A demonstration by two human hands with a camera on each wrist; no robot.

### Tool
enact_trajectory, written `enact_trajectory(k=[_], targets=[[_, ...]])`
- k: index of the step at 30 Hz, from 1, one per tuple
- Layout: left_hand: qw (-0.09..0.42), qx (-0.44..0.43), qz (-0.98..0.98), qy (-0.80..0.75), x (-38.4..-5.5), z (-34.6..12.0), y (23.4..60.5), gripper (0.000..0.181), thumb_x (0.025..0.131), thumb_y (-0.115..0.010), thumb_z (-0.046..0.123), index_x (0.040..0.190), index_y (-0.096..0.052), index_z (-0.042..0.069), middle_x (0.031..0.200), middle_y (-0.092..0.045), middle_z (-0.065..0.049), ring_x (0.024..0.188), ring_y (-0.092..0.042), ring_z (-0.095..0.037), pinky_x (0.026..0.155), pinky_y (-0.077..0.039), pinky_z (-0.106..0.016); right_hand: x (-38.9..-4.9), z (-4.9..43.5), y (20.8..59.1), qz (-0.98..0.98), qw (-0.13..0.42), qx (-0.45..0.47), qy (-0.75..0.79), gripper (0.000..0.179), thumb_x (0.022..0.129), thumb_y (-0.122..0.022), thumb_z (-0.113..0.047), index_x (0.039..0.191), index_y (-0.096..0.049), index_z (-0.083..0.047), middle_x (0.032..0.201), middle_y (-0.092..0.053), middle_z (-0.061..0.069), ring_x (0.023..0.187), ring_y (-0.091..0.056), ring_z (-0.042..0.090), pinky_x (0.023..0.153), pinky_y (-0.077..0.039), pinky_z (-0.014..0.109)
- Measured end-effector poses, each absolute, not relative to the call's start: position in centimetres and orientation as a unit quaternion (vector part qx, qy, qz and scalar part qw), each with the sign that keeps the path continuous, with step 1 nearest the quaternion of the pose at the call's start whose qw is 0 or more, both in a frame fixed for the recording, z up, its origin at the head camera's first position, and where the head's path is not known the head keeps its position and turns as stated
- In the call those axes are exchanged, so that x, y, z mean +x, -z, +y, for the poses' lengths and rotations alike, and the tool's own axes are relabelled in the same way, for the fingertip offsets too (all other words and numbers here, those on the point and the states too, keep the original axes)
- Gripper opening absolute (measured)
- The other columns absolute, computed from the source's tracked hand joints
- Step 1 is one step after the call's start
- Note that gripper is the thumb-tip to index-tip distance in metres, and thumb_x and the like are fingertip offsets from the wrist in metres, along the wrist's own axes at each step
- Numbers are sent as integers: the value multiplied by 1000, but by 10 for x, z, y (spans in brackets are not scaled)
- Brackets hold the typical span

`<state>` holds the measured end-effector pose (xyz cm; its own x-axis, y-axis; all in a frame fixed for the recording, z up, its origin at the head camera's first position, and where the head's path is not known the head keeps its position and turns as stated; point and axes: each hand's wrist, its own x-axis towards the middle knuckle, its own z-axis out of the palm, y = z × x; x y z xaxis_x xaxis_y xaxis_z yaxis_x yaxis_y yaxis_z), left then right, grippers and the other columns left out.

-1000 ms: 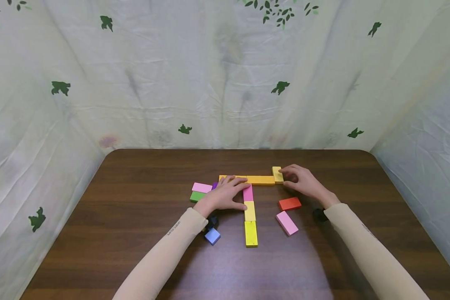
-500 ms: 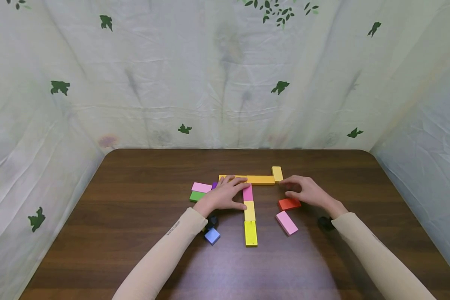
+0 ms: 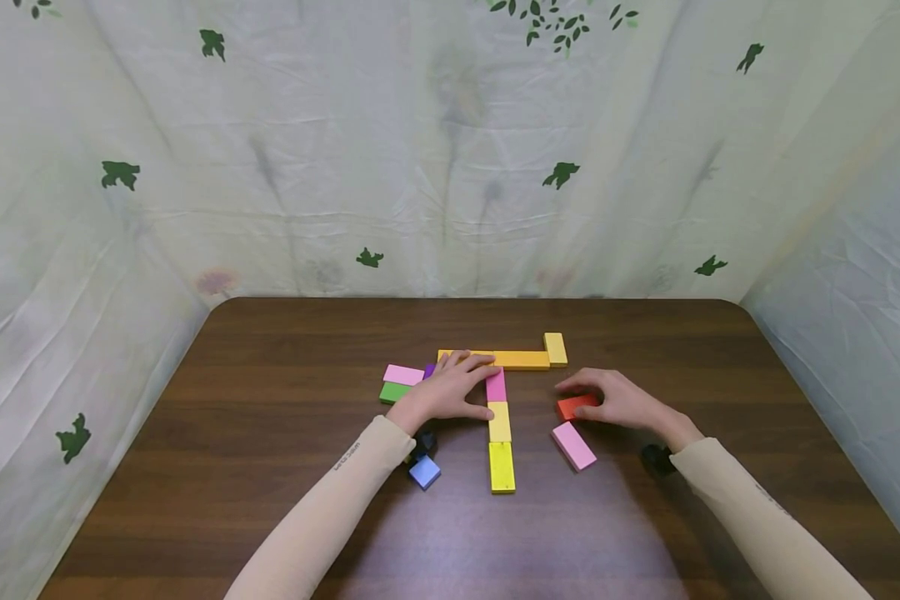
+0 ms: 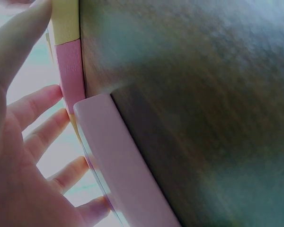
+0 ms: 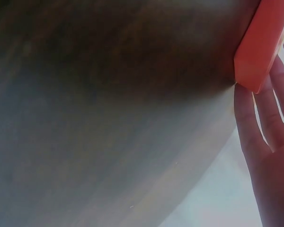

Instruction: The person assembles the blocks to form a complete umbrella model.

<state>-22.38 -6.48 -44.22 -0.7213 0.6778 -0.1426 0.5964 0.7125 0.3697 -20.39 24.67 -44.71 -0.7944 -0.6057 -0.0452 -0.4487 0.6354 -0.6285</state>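
Observation:
My left hand (image 3: 447, 392) rests with spread fingers on the orange bar (image 3: 521, 361) and the top of a pink block (image 3: 497, 385). Its thumb touches a pale yellow block (image 3: 499, 422). A bright yellow block (image 3: 502, 468) continues that column toward me. In the left wrist view, a pale lilac-looking block (image 4: 123, 165) lies beside the fingers. My right hand (image 3: 621, 402) holds a red block (image 3: 568, 408), fingers behind it and thumb in front; the right wrist view shows fingertips hidden behind the red block (image 5: 262, 47).
A pale yellow block (image 3: 554, 349) touches the bar's right end. A light pink block (image 3: 574, 447) lies just in front of the red one. Left of my hand are pink (image 3: 403, 375), green (image 3: 394, 392) and blue (image 3: 425, 472) blocks. The wooden table (image 3: 270, 467) meets a curtain behind.
My right hand has left the pale yellow block at the bar's right end and come toward me to the red block. The left hand stays in place.

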Motion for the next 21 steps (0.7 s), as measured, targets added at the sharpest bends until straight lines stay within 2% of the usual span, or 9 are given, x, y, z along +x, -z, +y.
enact_trajectory(k=[6, 21], targets=[[136, 347, 916, -149, -224, -65, 442, 75, 85, -68, 50, 147, -39, 19, 152, -31, -2, 140, -17, -36, 110, -11, -58, -203, 245, 447, 896, 128, -302, 300, 38, 86, -70, -15, 124, -64, -11, 115, -61, 1, 104, -54, 22, 88, -46, 45], [135, 342, 919, -145, -223, -65, 442, 77, 84, -67, 52, 148, -38, 20, 152, -31, -3, 141, -17, -35, 111, -11, -56, -206, 244, 450, 913, 94, -270, 292, 35, 88, -70, -23, 122, -66, -13, 110, -60, 1, 97, -54, 19, 82, -48, 39]])
